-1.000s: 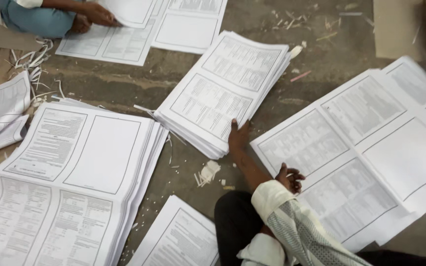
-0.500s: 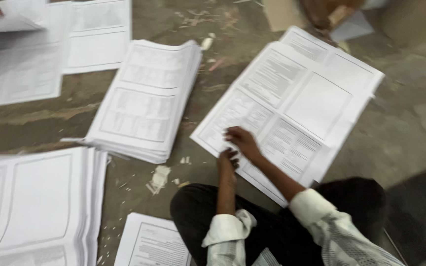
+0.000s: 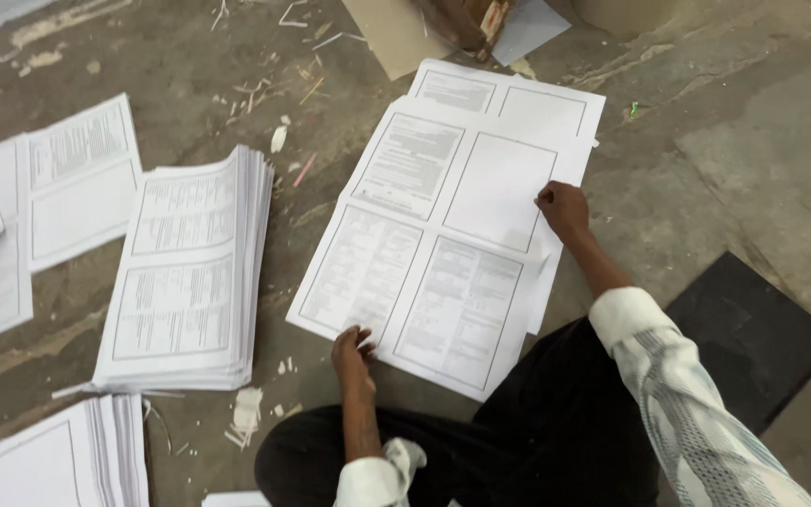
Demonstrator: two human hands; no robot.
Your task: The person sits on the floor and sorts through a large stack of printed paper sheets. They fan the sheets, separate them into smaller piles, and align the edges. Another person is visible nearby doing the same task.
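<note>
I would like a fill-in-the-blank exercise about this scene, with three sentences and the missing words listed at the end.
1. The left hand touches the near edge of the large printed sheet, and the right hand touches its ____ edge.
2. The sheets lie on the ____, not on a table.
3. The thick stack of sheets lies to the ____ of the large printed sheet.

Missing words: right; floor; left

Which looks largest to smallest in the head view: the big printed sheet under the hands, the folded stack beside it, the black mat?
1. Big printed sheet.
2. Folded stack.
3. Black mat, though the arm partly hides it, so this place is unsure.
</note>
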